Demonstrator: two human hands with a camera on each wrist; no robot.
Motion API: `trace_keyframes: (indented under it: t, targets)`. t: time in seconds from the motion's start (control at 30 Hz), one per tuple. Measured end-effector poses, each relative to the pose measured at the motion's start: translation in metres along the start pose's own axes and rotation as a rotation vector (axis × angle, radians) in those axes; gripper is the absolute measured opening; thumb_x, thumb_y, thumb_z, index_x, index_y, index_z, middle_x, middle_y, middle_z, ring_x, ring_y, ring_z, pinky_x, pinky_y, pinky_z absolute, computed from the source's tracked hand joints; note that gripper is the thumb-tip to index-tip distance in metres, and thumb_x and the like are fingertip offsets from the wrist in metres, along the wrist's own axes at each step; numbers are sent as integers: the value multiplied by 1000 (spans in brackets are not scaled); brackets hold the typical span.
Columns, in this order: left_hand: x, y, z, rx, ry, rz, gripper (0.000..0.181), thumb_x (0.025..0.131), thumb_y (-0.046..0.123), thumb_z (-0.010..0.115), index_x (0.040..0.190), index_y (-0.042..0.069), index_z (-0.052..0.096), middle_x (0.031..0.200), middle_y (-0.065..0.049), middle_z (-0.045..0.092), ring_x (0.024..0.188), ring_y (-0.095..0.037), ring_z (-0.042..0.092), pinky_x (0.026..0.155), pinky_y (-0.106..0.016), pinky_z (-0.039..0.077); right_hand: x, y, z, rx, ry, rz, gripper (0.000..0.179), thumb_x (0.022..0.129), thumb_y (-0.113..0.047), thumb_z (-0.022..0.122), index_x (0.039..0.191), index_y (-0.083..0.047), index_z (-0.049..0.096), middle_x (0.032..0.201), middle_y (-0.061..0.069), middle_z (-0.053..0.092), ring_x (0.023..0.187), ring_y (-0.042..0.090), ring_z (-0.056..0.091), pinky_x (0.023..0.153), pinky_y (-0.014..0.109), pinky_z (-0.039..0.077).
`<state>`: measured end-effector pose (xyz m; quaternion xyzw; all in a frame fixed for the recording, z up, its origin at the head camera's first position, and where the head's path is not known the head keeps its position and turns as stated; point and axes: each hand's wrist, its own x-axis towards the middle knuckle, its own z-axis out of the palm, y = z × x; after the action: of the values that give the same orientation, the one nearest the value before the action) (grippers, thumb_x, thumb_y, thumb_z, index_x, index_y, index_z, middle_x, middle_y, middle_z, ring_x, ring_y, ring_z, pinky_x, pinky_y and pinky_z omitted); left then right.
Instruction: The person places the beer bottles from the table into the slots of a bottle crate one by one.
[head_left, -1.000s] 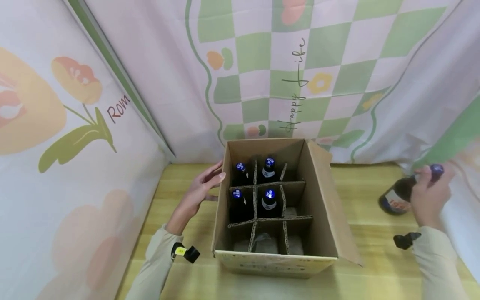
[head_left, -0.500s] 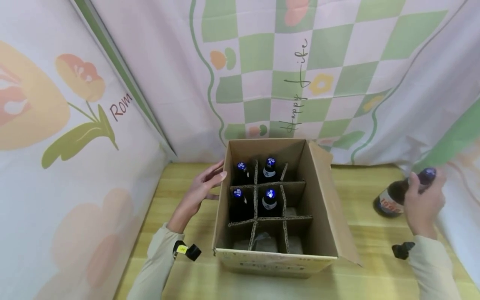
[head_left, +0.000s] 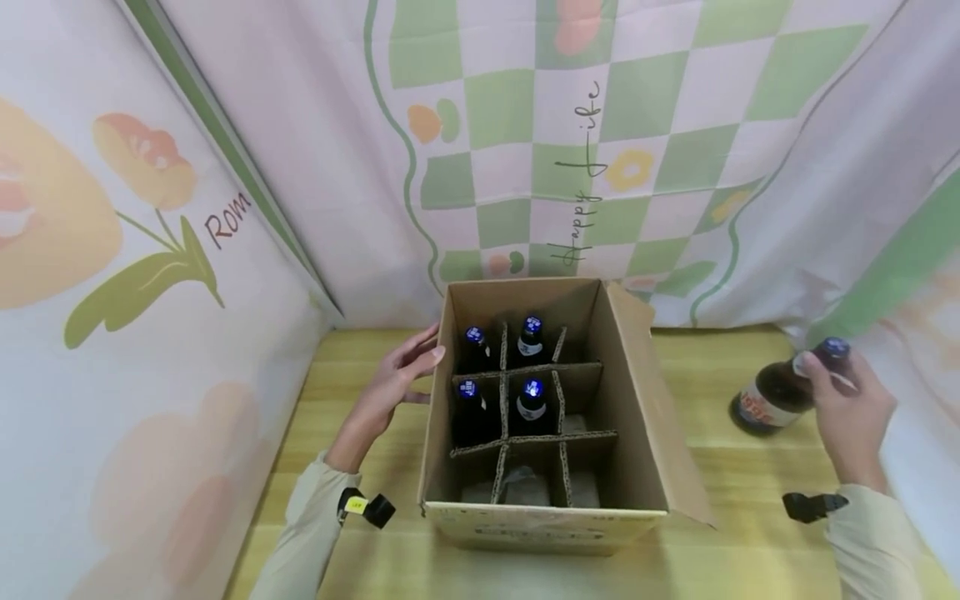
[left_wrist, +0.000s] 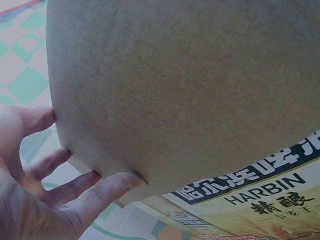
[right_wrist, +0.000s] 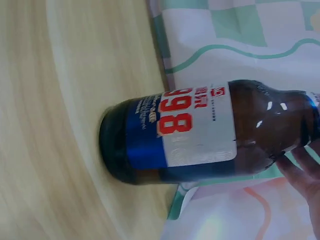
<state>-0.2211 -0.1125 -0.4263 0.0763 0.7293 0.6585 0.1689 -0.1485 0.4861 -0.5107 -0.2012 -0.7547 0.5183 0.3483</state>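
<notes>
At the right in the head view, my right hand point(head_left: 855, 408) grips a brown beer bottle point(head_left: 780, 392) by its neck, just under the blue cap. The bottle leans with its base toward the carton; its white and blue label with red figures point(right_wrist: 195, 125) shows in the right wrist view. My left hand point(head_left: 386, 387) rests its spread fingertips against the left side of the open cardboard carton point(head_left: 633, 400). In the left wrist view the fingertips point(left_wrist: 132, 179) touch a plain cardboard panel. Several capped bottles point(head_left: 532, 400) stand in the carton's back-left and middle-left compartments.
Cardboard dividers point(head_left: 555, 437) split the carton into compartments; the front row and right column show no bottles. A flap point(head_left: 667, 417) folds outward on the carton's right. Patterned curtains point(head_left: 510, 167) hang behind the wooden table point(head_left: 735, 517) and at both sides.
My right hand has brought the beer bottle a little leftward, toward the carton, and its label now shows more clearly. My left hand stays against the carton.
</notes>
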Motion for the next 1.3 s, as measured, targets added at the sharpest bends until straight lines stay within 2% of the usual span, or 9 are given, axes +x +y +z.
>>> trace_keyframes:
  t: [0.17, 0.37, 0.47, 0.77, 0.87, 1.03, 1.1, 1.23, 1.3]
  targets:
    - [-1, 2, -3, 0, 0, 1, 64, 103, 42, 66, 161, 32, 42, 165, -6, 42, 144, -36, 48, 92, -49, 62, 4, -6, 6, -14, -11, 28, 33, 94, -9, 79, 127, -7, 75, 108, -26, 70, 107, -6, 63, 87, 2, 49]
    - [-1, 0, -1, -22, 6, -3, 64, 102, 40, 67, 160, 30, 44, 164, -6, 44, 144, -35, 49, 91, -48, 62, 1, -8, 10, 116, 16, 65, 35, 91, 0, 78, 126, -4, 74, 98, -22, 72, 93, -6, 67, 84, 3, 51]
    - [-1, 0, -1, -21, 12, -5, 63, 102, 40, 67, 160, 31, 44, 163, -5, 44, 143, -35, 49, 90, -47, 63, 0, -11, 12, 152, 24, 87, 35, 91, -1, 79, 126, -6, 75, 98, -21, 74, 93, -4, 68, 83, 4, 52]
    - [2, 3, -4, 5, 3, -8, 64, 102, 43, 66, 161, 32, 43, 164, -5, 44, 144, -36, 49, 92, -49, 62, -1, -20, 20, 129, 33, 71, 29, 93, -5, 78, 122, -5, 76, 94, -22, 74, 90, -5, 68, 80, 4, 53]
    - [3, 2, -5, 7, 1, -11, 65, 102, 43, 66, 161, 32, 42, 164, -5, 43, 144, -36, 48, 93, -49, 62, -1, -22, 19, 163, 25, 109, 29, 91, -4, 80, 120, -6, 77, 92, -21, 74, 87, -4, 69, 78, 5, 54]
    - [2, 2, -3, -2, 3, -9, 64, 101, 45, 67, 160, 33, 43, 164, -4, 43, 144, -36, 49, 92, -49, 62, 3, -25, 7, 214, -82, 241, 35, 92, -11, 81, 127, -14, 75, 98, -25, 74, 96, -6, 65, 84, 4, 51]
    - [1, 2, -1, -4, -5, -12, 65, 101, 46, 67, 160, 34, 43, 165, -3, 43, 145, -35, 48, 92, -49, 62, 5, -26, -1, 229, -145, 254, 35, 94, -12, 80, 128, -17, 75, 99, -26, 74, 97, -8, 63, 84, 2, 49]
    - [0, 1, 0, -5, -4, -18, 64, 101, 46, 67, 160, 36, 43, 165, -2, 43, 146, -33, 47, 93, -50, 62, 8, -26, -9, 180, -204, 187, 30, 95, -7, 76, 124, -16, 75, 95, -28, 74, 89, -12, 65, 77, -1, 47]
    - [-1, 2, 0, -5, 5, -16, 64, 101, 46, 67, 160, 36, 43, 164, -3, 43, 145, -34, 47, 93, -50, 62, 9, -27, -7, 104, -172, 143, 26, 95, -7, 77, 120, -15, 77, 91, -30, 72, 84, -13, 65, 75, 0, 48]
